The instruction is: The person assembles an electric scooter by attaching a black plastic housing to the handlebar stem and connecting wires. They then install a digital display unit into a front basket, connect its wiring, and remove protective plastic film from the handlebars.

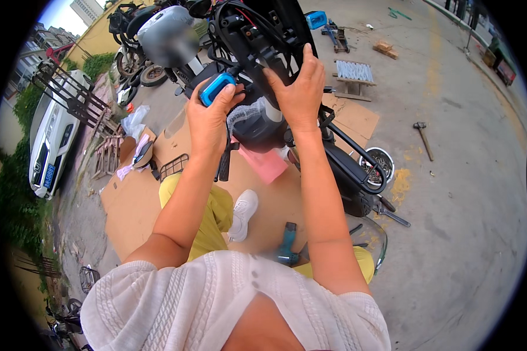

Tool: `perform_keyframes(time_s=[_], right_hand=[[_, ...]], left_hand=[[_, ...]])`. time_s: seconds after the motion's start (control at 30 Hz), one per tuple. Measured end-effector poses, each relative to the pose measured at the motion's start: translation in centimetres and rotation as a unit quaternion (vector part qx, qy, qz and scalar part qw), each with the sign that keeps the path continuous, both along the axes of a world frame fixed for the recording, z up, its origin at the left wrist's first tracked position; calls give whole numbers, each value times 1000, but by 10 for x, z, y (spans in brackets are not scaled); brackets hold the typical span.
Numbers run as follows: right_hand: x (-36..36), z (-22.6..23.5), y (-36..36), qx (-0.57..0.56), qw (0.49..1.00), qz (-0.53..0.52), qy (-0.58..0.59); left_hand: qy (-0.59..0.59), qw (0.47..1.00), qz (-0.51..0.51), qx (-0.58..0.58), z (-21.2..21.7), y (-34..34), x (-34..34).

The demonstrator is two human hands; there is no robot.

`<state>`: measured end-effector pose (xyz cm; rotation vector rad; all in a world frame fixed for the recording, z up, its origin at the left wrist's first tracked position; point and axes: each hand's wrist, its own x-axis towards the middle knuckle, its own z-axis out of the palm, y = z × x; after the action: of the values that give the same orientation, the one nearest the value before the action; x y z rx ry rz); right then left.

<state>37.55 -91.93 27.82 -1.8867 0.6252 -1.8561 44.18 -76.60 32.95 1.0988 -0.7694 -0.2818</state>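
Note:
A partly stripped black electric scooter (257,131) stands in front of me, with its cables and frame parts exposed. My left hand (209,120) is closed around a blue-rimmed rounded piece (218,89) at the scooter's left side; most of its fingers are hidden behind that piece. At the upper right, my right hand (301,93) grips a black scooter body part (270,64), its thumb on the near face and fingers along the outer edge. A second blue-rimmed piece (316,19) shows beyond this hand.
Cardboard (263,213) covers the ground beneath the scooter, with a teal power tool (287,243) on it. To the right are a bowl of small metal parts (386,159), an adjustable wrench (396,219), a hammer (423,140) and a low stool (354,73). A white car (55,137) stands left.

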Motion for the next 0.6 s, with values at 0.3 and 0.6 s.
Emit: perform_keyframes(time_s=[0.3,0.6], right_hand=[[-4,2,-2,-14,1000,-3,2],[-6,1,0,-4,1000,-2,14]], left_hand=[[-97,994,30,31,5,2,1],[-141,987,63,47,-4,13,-1]])
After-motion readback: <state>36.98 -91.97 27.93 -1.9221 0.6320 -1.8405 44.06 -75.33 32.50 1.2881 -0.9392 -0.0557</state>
